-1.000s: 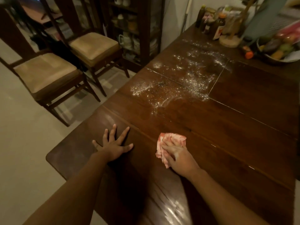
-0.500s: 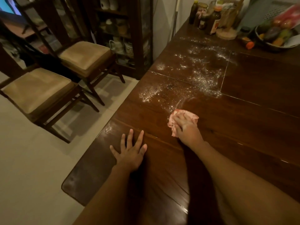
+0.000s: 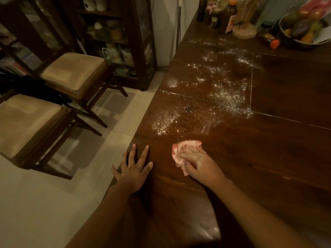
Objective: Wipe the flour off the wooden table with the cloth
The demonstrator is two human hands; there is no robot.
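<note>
Pink cloth (image 3: 186,151) sits bunched under the right hand (image 3: 200,164), which clutches it against the desk (image 3: 286,151); the left hand (image 3: 133,173) lies flat and released at the desk edge; flour (image 3: 220,90) is spread well ahead, untouched. Risk: a sideways stroke could push flour off the near edge onto the tiled floor (image 3: 35,203); two chairs (image 3: 75,72) stand alongside; bottles (image 3: 227,17) crowd the far end.

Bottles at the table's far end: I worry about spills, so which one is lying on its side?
The small orange-capped bottle, lying beside the fruit bowl; the dark bottles behind it stand upright.
</note>
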